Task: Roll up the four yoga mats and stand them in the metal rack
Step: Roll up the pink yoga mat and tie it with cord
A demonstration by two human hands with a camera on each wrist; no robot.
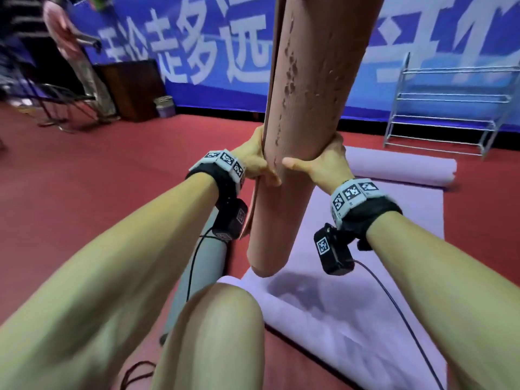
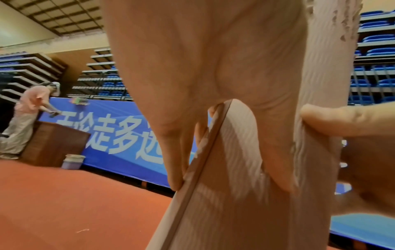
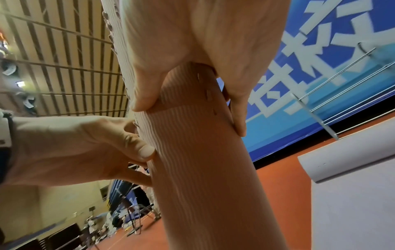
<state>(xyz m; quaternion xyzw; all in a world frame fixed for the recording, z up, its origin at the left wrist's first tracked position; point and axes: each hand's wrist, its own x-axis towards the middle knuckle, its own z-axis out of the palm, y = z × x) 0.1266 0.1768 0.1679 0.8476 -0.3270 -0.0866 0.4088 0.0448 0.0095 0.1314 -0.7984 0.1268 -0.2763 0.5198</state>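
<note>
At 12 o'clock from the head I see both hands gripping the pink rolled mat [image 1: 304, 114] upright: left hand [image 1: 254, 159], right hand [image 1: 323, 161]; metal rack [image 1: 450, 105] at 2 o'clock. Left wrist: fingers [image 2: 177, 152] pinch its loose edge. Right wrist: thumb [image 3: 141, 94] and fingers wrap it.

Indoor sports hall. Red sports flooring [image 1: 84, 178] underfoot; long blue banner [image 1: 197, 52] with large white characters along the far side; tiered rows of blue spectator seats [image 2: 380, 50] behind it; slatted ceiling [image 3: 64, 59] overhead. Yoga mats [image 1: 380, 220] spread on the floor; metal rack [image 1: 450, 108] far right.
</note>
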